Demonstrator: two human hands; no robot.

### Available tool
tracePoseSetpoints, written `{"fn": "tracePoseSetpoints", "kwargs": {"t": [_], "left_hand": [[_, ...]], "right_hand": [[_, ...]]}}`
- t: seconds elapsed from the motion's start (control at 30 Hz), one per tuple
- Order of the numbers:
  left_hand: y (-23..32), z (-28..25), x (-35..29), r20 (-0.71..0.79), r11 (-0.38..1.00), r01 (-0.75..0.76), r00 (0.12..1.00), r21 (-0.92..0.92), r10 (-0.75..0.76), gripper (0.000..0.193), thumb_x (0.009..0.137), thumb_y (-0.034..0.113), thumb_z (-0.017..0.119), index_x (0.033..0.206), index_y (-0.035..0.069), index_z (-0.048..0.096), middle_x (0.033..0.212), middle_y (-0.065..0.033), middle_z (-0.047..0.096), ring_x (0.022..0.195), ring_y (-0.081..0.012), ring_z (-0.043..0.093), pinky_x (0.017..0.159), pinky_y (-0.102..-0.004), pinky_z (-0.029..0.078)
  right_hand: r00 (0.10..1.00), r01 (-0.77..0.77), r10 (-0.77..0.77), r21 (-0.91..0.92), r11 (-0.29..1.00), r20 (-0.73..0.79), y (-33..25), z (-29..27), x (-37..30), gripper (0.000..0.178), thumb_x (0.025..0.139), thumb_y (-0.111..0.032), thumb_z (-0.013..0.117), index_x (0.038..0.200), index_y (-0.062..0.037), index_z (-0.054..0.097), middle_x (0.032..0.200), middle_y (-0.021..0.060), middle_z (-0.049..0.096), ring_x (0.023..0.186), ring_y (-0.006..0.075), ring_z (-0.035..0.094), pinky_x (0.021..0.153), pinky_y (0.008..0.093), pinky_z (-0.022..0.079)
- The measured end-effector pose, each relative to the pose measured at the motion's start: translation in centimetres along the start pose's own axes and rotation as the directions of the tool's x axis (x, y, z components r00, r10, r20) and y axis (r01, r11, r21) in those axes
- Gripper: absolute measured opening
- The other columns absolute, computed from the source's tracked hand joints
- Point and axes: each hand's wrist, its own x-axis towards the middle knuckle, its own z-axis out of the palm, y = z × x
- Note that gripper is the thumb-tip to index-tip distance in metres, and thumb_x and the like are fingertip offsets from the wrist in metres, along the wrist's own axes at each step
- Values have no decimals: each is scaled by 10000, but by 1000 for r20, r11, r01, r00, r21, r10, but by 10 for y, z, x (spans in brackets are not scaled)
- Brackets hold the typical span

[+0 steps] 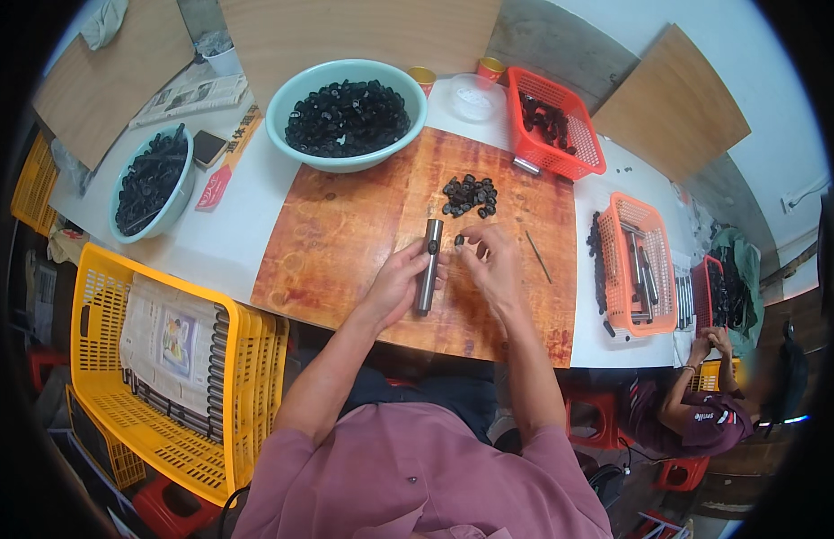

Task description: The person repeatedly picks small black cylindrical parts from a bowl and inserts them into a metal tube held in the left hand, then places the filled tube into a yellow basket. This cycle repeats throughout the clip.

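My left hand [401,286] is wrapped round a grey metal tube [428,278], held over the wooden board in front of me. A small black oval piece [432,246] sits on the tube's upper part. Just right of the tube, my right hand [490,259] pinches another small black part [459,240] between thumb and finger, apart from the tube. Beyond my right hand, a loose pile of black parts [471,195] lies on the board. A thin dark rod [539,257] rests on the board to the right of that hand.
A large pale-green basin [278,126] of black parts stands at the back, a smaller basin [185,193] at left. Red basket [589,160] and orange basket [661,269] stand right. A yellow crate [242,422] with tubes is at my left. A co-worker [673,404] sits at far right.
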Motion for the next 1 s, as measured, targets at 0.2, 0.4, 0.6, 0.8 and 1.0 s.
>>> {"fn": "tracePoseSetpoints", "kwargs": {"t": [0.2, 0.4, 0.6, 0.8, 1.0], "left_hand": [[-4, -4, 2, 19, 999, -25, 999, -38, 26, 387, 1062, 120, 496, 1428, 4, 452, 1179, -109, 633, 1028, -198, 662, 886, -340, 570], [-3, 2, 0, -14, 998, -44, 999, -43, 43, 426, 1052, 94, 518, 1458, 7, 423, 1235, -95, 609, 1118, -189, 641, 970, -343, 550], [-4, 2, -1, -30, 999, -45, 999, -12, 45, 392, 1059, 110, 515, 1432, 16, 440, 1229, -88, 605, 1126, -173, 629, 968, -333, 541], [-7, 0, 3, -91, 997, -82, 992, 13, 83, 286, 1067, 169, 520, 1317, 30, 510, 1149, -79, 619, 1022, -152, 642, 847, -319, 569], [1, 2, -3, -77, 999, 41, 996, 35, -38, 306, 1080, 278, 472, 1214, 25, 579, 908, -56, 626, 719, -133, 612, 611, -262, 514]], "right_hand": [[970, 240, -242, -47, 970, -34, -23, 14, -9, 236, 802, -52, 760, 1031, -28, 709, 880, 132, 640, 747, 302, 652, 668, 373, 537], [956, 289, -294, -165, 943, -12, -22, 20, -11, 232, 798, -55, 770, 1024, -42, 720, 870, 115, 658, 770, 299, 668, 667, 390, 528], [915, 372, -403, -336, 865, -25, -25, 22, -14, 261, 796, -57, 774, 1051, -48, 719, 871, 106, 656, 753, 287, 661, 656, 402, 521], [910, 372, -404, -252, 894, -92, -18, 37, -20, 311, 812, -63, 772, 1114, -38, 704, 929, 118, 640, 706, 263, 638, 628, 363, 518], [991, 68, -46, 175, 982, -129, -22, 33, -28, 262, 867, -49, 737, 1118, 6, 687, 1020, 123, 626, 652, 175, 612, 592, 308, 499]]}}
